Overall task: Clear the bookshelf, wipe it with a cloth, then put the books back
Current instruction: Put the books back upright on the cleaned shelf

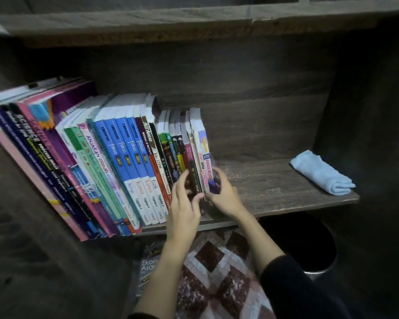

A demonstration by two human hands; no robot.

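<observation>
Far to the left of the hands, tall books (44,157) in pink, purple and black lean leftward on the shelf (274,180), spines out. Beside them, just left of the left hand, stands a run of blue books (129,153) with "fokus" on their spines. Next comes a cluster of thin books (182,143), smaller than the rest and standing at the right end of the row. The left hand (184,203) has its bent fingers on the spines of this cluster and its thumb low on them, though blur hides the exact hold. The right hand (224,194) curls its fingers round the outer face of the last thin book, thumb at the spine, so the cluster is gripped between the two hands. Right of the right hand the shelf board lies bare, and well beyond it, near the right end, rests a folded light-blue cloth (323,172). Below the left forearm a grey book (148,268) lies on the floor; under both arms is a patterned mat (217,272), and right of the right arm is a dark round bin (309,245).
</observation>
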